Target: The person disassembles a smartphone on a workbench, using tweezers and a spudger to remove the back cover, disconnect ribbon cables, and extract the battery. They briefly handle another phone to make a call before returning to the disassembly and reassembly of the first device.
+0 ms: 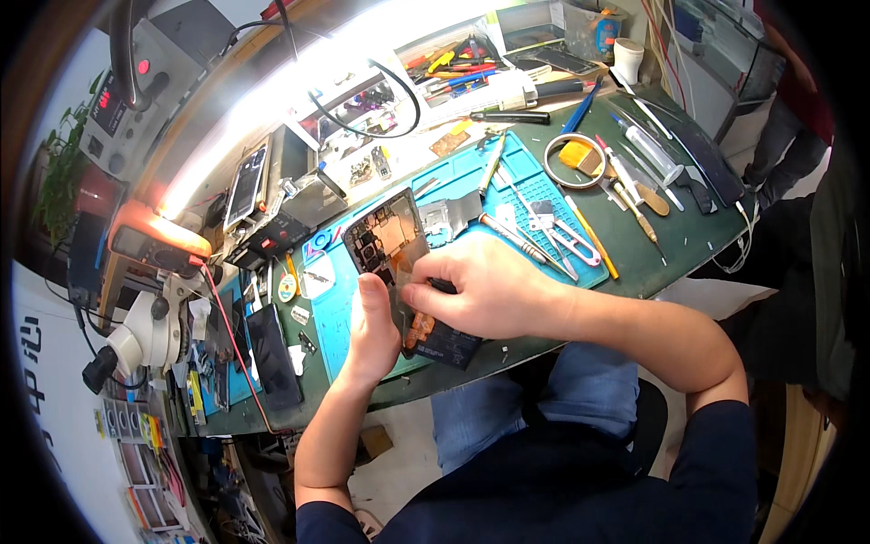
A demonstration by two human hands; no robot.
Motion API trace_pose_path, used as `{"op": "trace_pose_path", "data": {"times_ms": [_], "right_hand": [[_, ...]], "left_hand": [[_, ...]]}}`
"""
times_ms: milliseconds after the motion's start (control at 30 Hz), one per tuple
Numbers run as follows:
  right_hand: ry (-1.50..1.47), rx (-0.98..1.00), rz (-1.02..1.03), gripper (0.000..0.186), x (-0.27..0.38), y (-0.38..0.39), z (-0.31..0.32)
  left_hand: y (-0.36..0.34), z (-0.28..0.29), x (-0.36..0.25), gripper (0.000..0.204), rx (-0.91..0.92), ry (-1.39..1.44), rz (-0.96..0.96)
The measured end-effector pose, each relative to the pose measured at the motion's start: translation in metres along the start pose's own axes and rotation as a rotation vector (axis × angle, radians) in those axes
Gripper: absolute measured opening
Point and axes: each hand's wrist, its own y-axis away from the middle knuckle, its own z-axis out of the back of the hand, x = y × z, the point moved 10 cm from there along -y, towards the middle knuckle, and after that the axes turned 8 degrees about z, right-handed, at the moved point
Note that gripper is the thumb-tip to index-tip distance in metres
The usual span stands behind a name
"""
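Over the front of a blue repair mat [337, 337], an opened smartphone [385, 231] is tilted up with its inner boards and copper-coloured parts showing. My left hand [373, 334] grips its near left edge, thumb raised along the side. My right hand [494, 283] bends over the phone's middle, thumb and fingers pinched together. What that pinch holds is hidden by the fingers. A black battery [446, 344] sticks out below the right hand, beside an orange ribbon-like part [419, 328]. Whether the battery is still attached to the phone I cannot tell.
Tweezers [562, 238], screwdrivers and a yellow pencil-like stick [594, 238] lie right of the phone. Farther right are a tape roll [548, 161], a brush and a syringe [648, 150]. A dark phone [272, 354] and an orange multimeter [154, 238] stand left. People stand at far right.
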Motion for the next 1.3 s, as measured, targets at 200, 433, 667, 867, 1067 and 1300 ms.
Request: {"op": "trace_pose_path", "data": {"times_ms": [200, 433, 667, 867, 1067, 1300], "right_hand": [[-0.082, -0.054, -0.011, 0.027, -0.005, 0.007, 0.001], [-0.166, -0.093, 0.007, 0.025, -0.004, 0.014, 0.003], [-0.207, -0.103, 0.0, 0.023, -0.013, 0.02, -0.002], [-0.145, -0.077, 0.071, 0.02, -0.012, 0.023, 0.0], [-0.109, 0.048, 0.051, 0.023, -0.008, 0.016, 0.003], [-0.238, 0.197, -0.216, 0.038, -0.036, 0.021, -0.008]], "left_hand": [[0.0, 0.0, 0.008, 0.085, 0.016, 0.122, -0.005], [0.001, -0.005, -0.002, 0.091, 0.011, 0.12, 0.014], [-0.003, 0.0, 0.002, 0.099, -0.014, 0.152, 0.046], [0.0, -0.004, -0.003, 0.1, 0.03, 0.098, 0.048], [0.001, -0.004, 0.001, 0.102, 0.007, 0.094, 0.062], [-0.006, -0.006, -0.004, 0.096, 0.01, -0.013, 0.064]]}}
